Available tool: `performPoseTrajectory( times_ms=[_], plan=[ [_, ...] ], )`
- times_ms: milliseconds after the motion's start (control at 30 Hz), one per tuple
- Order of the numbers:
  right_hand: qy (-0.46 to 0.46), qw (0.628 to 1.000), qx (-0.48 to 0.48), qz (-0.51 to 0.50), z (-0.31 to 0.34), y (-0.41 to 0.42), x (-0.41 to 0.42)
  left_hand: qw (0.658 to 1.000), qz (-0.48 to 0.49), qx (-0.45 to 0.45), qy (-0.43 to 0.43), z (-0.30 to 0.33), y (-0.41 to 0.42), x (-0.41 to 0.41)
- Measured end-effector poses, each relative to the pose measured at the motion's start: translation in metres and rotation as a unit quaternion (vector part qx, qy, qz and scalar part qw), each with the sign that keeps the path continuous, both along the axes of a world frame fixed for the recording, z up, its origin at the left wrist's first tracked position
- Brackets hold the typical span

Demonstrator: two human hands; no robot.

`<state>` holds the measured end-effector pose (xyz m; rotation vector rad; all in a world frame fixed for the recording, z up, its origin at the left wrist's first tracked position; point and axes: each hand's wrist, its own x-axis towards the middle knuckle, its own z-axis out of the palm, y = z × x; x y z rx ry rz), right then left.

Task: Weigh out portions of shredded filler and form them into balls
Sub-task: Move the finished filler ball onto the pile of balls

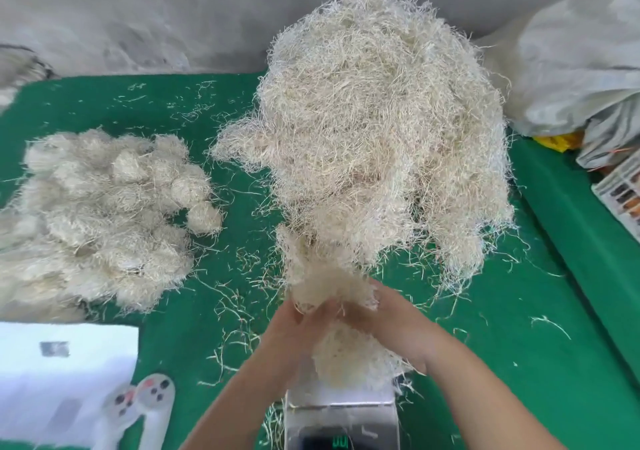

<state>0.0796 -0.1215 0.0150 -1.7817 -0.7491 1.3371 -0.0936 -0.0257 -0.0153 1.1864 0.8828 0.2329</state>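
A tall heap of pale shredded filler [377, 131] stands on the green table [519, 345] at centre. My left hand [291, 332] and my right hand [388, 318] both grip a tuft of filler [322, 287] that still trails from the heap's near edge. Beneath my hands a small wad of filler [349, 356] lies on the pan of a silver scale [341, 415], whose green digits show at the bottom edge. To the left lies a pile of several formed filler balls [104, 214].
Loose strands litter the table. A white sheet [62, 380] and a white paw-print object [145, 401] sit at the bottom left. Grey plastic bags [581, 65] and a white crate [620, 193] crowd the right edge. A grey wall rises behind.
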Motion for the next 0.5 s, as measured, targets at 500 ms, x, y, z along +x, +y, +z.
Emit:
performPoseTrajectory(
  times_ms=[500],
  plan=[
    [-0.090,0.992,-0.020,-0.087,-0.046,-0.033,0.000,0.963,0.127,0.095,0.216,-0.030,-0.018,-0.035]
  ],
)
